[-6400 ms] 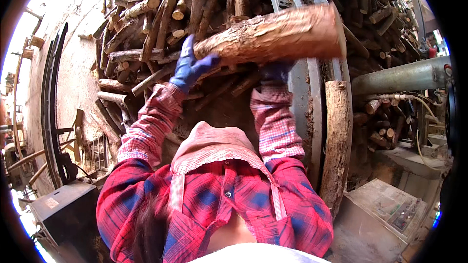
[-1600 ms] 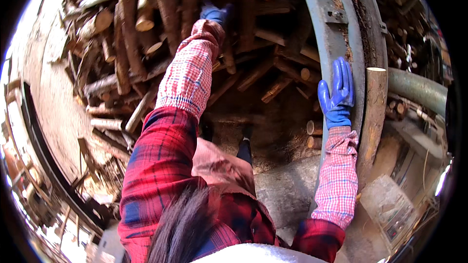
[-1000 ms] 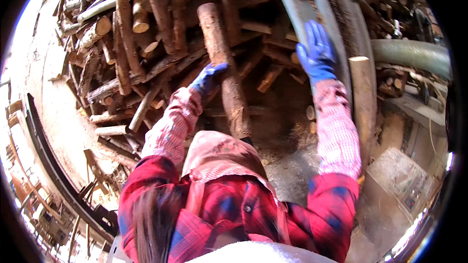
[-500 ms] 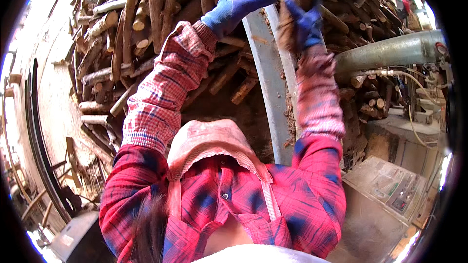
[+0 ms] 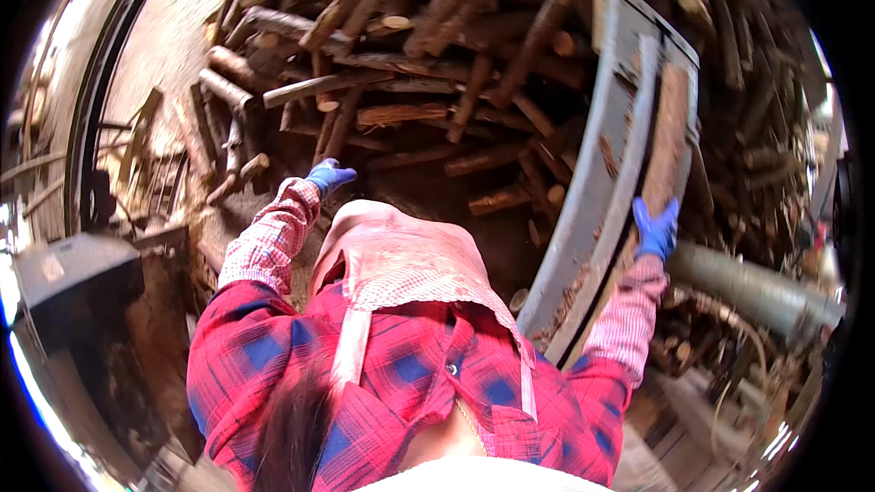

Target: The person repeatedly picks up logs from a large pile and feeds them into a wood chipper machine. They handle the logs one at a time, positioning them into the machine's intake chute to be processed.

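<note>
A long brown log (image 5: 670, 123) lies lengthwise in the grey metal trough (image 5: 583, 182) on my right. At the log's near end is my right hand (image 5: 656, 230), in a blue glove, with thumb and fingers wrapped about it. My left hand (image 5: 330, 177), also gloved in blue, is well away from the trough, over the dark ground in front of the log pile. Its fingers point rightward, a little apart, and nothing is in them. The palm side of both hands is hidden.
A big pile of cut logs (image 5: 401, 64) spreads in front of me and behind the trough. A thick grey-green cylinder (image 5: 747, 282) sticks out at right, with a pale hose near it. Bark scraps lie in the trough. A dark metal box (image 5: 87, 282) stands at left.
The log, raised upright in my right hand before, now lies in the trough. My left hand has come down and away from the trough. The view has swung to the left.
</note>
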`<control>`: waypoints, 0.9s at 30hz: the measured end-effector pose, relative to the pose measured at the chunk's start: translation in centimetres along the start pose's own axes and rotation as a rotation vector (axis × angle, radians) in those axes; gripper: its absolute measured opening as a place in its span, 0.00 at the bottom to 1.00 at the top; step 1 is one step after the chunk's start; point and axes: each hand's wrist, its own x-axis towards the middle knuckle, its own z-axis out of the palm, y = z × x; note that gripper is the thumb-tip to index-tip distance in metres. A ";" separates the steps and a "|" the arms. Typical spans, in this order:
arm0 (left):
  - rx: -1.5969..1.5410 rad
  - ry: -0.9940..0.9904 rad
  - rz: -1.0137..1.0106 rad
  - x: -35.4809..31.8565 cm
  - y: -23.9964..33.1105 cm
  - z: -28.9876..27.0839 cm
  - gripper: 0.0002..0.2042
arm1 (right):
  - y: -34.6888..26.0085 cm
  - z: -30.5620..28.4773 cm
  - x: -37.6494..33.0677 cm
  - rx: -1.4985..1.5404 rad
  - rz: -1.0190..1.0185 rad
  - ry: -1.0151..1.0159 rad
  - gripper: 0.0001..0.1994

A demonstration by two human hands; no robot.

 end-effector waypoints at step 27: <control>0.542 0.677 -0.008 41.6 18.1 -23.5 0.39 | -15.6 12.5 0.1 -0.386 -0.499 0.354 0.33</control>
